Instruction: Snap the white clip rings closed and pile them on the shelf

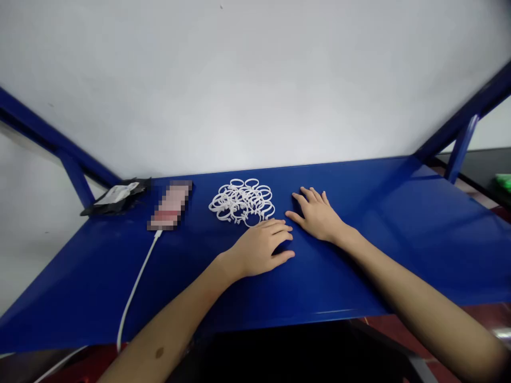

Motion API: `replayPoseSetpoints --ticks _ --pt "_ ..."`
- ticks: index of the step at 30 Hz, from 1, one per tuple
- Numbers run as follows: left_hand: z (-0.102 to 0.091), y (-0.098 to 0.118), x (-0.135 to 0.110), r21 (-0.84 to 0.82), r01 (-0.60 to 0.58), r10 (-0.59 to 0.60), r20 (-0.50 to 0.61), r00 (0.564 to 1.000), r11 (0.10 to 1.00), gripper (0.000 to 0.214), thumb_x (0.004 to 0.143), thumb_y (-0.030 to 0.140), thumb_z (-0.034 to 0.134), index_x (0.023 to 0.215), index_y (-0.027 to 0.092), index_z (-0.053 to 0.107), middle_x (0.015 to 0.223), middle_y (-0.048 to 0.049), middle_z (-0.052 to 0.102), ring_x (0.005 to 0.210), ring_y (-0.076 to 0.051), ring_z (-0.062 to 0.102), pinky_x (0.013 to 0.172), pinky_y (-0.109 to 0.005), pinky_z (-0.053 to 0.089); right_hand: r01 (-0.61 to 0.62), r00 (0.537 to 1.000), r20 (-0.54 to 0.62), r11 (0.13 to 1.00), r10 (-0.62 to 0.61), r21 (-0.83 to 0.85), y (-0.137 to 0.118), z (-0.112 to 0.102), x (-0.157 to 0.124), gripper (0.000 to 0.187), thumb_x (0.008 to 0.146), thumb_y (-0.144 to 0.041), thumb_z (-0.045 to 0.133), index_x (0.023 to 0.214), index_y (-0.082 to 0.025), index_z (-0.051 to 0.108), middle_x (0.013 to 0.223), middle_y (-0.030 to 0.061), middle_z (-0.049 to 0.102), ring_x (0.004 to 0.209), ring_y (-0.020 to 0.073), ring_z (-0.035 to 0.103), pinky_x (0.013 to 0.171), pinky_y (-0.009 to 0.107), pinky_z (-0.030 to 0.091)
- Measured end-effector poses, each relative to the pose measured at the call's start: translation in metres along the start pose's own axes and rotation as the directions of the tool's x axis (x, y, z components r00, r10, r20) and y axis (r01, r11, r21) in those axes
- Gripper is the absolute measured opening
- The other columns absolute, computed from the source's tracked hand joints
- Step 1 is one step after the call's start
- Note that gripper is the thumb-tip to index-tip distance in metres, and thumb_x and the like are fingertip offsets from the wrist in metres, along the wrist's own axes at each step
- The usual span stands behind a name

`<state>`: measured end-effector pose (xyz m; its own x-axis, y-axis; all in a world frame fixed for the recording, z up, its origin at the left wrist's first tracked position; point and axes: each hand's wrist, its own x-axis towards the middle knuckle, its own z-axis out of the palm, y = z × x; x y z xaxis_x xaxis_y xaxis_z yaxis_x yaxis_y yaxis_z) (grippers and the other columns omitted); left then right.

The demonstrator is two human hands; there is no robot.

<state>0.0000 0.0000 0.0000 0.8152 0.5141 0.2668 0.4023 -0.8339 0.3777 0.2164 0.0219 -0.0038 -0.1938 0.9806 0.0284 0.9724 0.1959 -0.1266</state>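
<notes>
A pile of white plastic rings [241,198], each with a small tab like a looped cable tie, lies on the blue table [311,287] toward its back edge. Just in front of the pile rests my left hand [261,247], its fingers stretched out to the right and the back of the hand overlapping the nearest ring. To the right of the rings, my right hand [315,215] lies on the table with its fingers spread, apart from the pile. I see nothing held in either hand.
A phone-like item, blurred out [171,206], lies left of the rings, with a white cable [138,282] running over the front edge. A black plastic bag with a white label [117,196] sits farther left. Blue frame bars [461,151] stand at both sides; a white wall [255,96] rises behind.
</notes>
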Motion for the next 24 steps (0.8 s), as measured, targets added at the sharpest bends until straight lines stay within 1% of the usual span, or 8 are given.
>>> replayPoseSetpoints --ticks 3,6,8,10,13,17,20,24 --pt "0.0 0.001 0.0 0.005 -0.011 0.011 -0.009 1.0 1.0 0.026 0.095 0.036 0.061 0.114 0.019 0.067 0.13 -0.0091 0.068 0.129 -0.026 0.058 0.113 -0.048 0.043 0.005 1.0 0.002 1.0 -0.005 -0.003 0.0 -0.001 0.0 0.072 0.099 -0.059 0.039 0.15 -0.01 0.043 0.16 0.0241 0.034 0.149 0.0459 0.025 0.117 0.065 0.023" --pt "-0.002 0.001 0.001 0.011 -0.024 0.024 -0.055 0.998 1.0 0.021 0.096 0.034 0.06 0.108 0.019 0.069 0.114 -0.0069 0.073 0.114 -0.024 0.064 0.103 -0.044 0.049 0.0 1.0 0.008 1.0 0.0 0.005 -0.001 -0.002 0.0 0.073 0.099 -0.06 0.038 0.15 -0.01 0.043 0.16 0.024 0.033 0.149 0.0455 0.025 0.117 0.066 0.023" --pt "-0.006 -0.002 0.002 0.043 -0.016 0.022 -0.127 0.992 0.999 0.018 0.098 0.03 0.056 0.1 0.019 0.069 0.097 -0.0046 0.074 0.097 -0.022 0.065 0.094 -0.04 0.052 -0.002 1.0 0.008 1.0 0.002 0.012 -0.001 -0.002 0.0 0.074 0.098 -0.062 0.036 0.151 -0.01 0.043 0.16 0.0238 0.033 0.149 0.0455 0.024 0.117 0.066 0.022" --pt "-0.01 -0.007 0.003 0.101 0.025 -0.001 -0.233 0.973 0.995 0.018 0.099 0.027 0.052 0.095 0.02 0.068 0.089 -0.0036 0.073 0.089 -0.021 0.063 0.09 -0.039 0.051 0.001 1.0 0.007 1.0 -0.001 0.011 -0.001 -0.003 -0.001 0.075 0.098 -0.063 0.035 0.151 -0.01 0.043 0.16 0.0238 0.033 0.149 0.0455 0.024 0.117 0.065 0.022" --pt "-0.015 -0.02 0.002 0.2 0.194 -0.106 -0.381 0.918 0.96 0.017 0.098 0.026 0.052 0.101 0.02 0.067 0.096 -0.0059 0.071 0.096 -0.024 0.059 0.093 -0.042 0.049 -0.001 1.0 0.019 1.0 0.001 0.008 -0.002 -0.004 -0.001 0.074 0.099 -0.062 0.037 0.151 -0.01 0.043 0.16 0.0237 0.033 0.149 0.0454 0.024 0.118 0.064 0.023" --pt "-0.018 -0.04 -0.002 0.299 0.41 -0.245 -0.462 0.852 0.862 0.027 0.095 0.025 0.054 0.12 0.019 0.064 0.12 -0.0117 0.064 0.112 -0.032 0.052 0.1 -0.051 0.045 0.011 1.0 0.018 1.0 -0.011 0.005 -0.001 -0.003 -0.002 0.072 0.099 -0.06 0.037 0.151 -0.01 0.043 0.16 0.0234 0.034 0.149 0.046 0.025 0.118 0.063 0.024" --pt "-0.016 -0.05 -0.004 0.328 0.46 -0.291 -0.451 0.844 0.825 0.028 0.094 0.027 0.057 0.119 0.019 0.066 0.126 -0.0136 0.061 0.116 -0.036 0.048 0.099 -0.055 0.045 0.02 1.0 0.013 1.0 -0.02 0.002 -0.002 -0.002 -0.002 0.072 0.099 -0.06 0.037 0.151 -0.01 0.043 0.159 0.0236 0.034 0.148 0.0459 0.026 0.118 0.063 0.024" --pt "-0.014 -0.053 -0.005 0.34 0.476 -0.306 -0.448 0.84 0.811 0.017 0.092 0.029 0.059 0.101 0.021 0.071 0.123 -0.0129 0.062 0.114 -0.036 0.048 0.093 -0.056 0.046 0.023 1.0 0.02 1.0 -0.023 -0.003 -0.002 -0.003 -0.002 0.071 0.099 -0.059 0.039 0.151 -0.01 0.043 0.159 0.0239 0.035 0.148 0.0461 0.027 0.118 0.063 0.025"
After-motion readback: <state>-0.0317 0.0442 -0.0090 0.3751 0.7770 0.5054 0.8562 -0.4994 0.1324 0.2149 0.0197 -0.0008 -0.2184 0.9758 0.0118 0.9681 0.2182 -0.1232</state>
